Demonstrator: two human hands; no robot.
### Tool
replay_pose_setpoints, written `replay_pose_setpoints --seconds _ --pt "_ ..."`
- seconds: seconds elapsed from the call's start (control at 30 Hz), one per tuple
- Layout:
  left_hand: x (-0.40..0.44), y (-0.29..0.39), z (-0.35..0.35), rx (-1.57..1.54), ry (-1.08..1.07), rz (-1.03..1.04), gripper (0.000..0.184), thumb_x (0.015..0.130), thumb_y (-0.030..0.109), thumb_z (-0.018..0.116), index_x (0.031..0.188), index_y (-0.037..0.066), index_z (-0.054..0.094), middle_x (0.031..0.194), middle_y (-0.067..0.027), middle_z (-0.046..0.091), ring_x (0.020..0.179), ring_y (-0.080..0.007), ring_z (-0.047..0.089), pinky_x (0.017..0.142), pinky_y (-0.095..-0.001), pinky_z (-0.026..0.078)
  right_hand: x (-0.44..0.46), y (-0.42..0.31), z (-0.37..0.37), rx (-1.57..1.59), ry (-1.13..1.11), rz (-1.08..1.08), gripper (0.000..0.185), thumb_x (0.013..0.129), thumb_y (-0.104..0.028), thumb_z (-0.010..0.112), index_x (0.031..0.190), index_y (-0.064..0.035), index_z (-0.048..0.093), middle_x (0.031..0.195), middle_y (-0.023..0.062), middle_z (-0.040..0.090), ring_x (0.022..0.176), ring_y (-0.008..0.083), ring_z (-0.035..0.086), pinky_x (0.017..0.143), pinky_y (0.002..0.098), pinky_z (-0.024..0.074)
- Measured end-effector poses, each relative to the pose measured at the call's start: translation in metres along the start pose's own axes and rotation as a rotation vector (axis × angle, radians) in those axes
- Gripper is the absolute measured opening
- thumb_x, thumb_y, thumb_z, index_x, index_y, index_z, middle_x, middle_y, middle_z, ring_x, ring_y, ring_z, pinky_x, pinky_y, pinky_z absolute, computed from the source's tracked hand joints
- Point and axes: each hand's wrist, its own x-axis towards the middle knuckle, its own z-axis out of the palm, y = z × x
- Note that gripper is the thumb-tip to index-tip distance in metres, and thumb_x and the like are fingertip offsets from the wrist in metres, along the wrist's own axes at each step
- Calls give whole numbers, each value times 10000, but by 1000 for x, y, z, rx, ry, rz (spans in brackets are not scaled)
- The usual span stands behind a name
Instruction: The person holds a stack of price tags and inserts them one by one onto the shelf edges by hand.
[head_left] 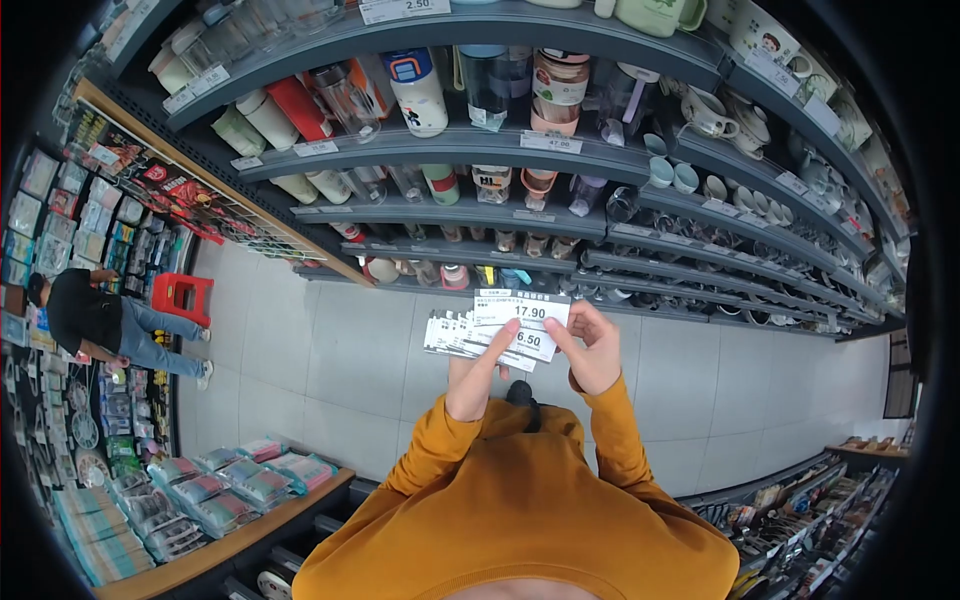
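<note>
In front of my chest, my left hand (pixel 474 380) grips a fanned stack of white price tags (pixel 448 333), its thumb pressed on the top ones. My right hand (pixel 592 347) pinches the right edge of a price tag (pixel 510 311) printed 17.90, between thumb and fingers. That tag overlaps another one (pixel 528 342) reading 6.50. The lower tags in the stack are partly covered, so their print is hard to read. Both hands are apart from the shelves, above the tiled floor.
Ahead, grey shelves (pixel 400 152) carry bottles, cups and teapots, with price tags along their edges. On the left a person (pixel 85 318) in a dark top stands near a red stool (pixel 182 298). Packaged goods (pixel 222 490) lie on a wood-edged display at lower left.
</note>
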Motion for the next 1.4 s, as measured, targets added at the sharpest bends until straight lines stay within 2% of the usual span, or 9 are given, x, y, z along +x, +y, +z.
replay_pose_setpoints --seconds 0.27,0.33,0.5,0.57,0.7,0.93,1.07,1.2,1.4 --pt "26 20 -50 8 -50 -86 213 887 173 652 1062 68 590 886 23 612 684 -45 534 509 -211 360 27 11 50 -13 68 -43 118 856 -85 677 869 6 603 835 22 638 732 62 589 655 210 461" --pt "36 24 -67 -12 -82 -86 284 895 159 636 1143 57 541 948 -7 631 737 -58 561 532 -206 382 34 9 61 19 86 -9 124 859 -90 676 870 9 603 840 31 640 740 67 593 650 211 464" --pt "61 45 -98 -70 -200 -96 405 906 137 583 1272 36 440 1099 -87 626 912 -129 617 651 -235 498 45 3 77 30 280 -33 309 876 -80 649 1151 3 536 929 88 673 746 87 604 649 214 496" --pt "75 52 -109 -73 -277 -141 438 900 119 550 1309 35 420 1166 -116 601 1010 -173 612 730 -264 537 44 -4 82 48 366 -26 323 877 -42 632 1175 14 523 901 77 654 713 83 574 627 217 470" --pt "93 64 -114 -19 -361 -159 462 895 92 523 1338 41 404 1248 -138 563 1095 -193 584 749 -258 541 35 1 79 45 457 -10 360 876 -16 620 1214 14 499 882 70 643 684 77 547 601 213 446" --pt "105 63 -84 84 -473 -240 488 919 81 518 1380 43 361 1318 -159 515 1067 -190 607 700 -227 573 6 7 68 80 604 -25 310 879 -28 629 1157 8 499 896 76 654 673 59 540 565 192 426" --pt "90 41 -54 157 -519 -279 518 928 79 531 1401 38 323 1252 -132 553 982 -177 644 666 -235 584 -19 9 49 139 680 -16 285 874 -63 651 1112 -5 505 863 54 641 639 45 520 543 190 420" --pt "67 11 -11 195 -618 -343 484 925 107 566 1369 42 386 1157 -81 594 920 -143 649 637 -226 562 -52 16 3 145 715 -52 294 865 -48 657 1101 -2 487 861 65 639 637 52 526 539 189 419" --pt "24 -65 77 126 -644 -431 424 922 116 566 1317 40 434 1167 -84 581 1007 -176 618 753 -314 561 -113 -1 -93 182 702 -67 281 861 -28 652 1073 -6 469 858 86 646 631 69 540 544 201 427"
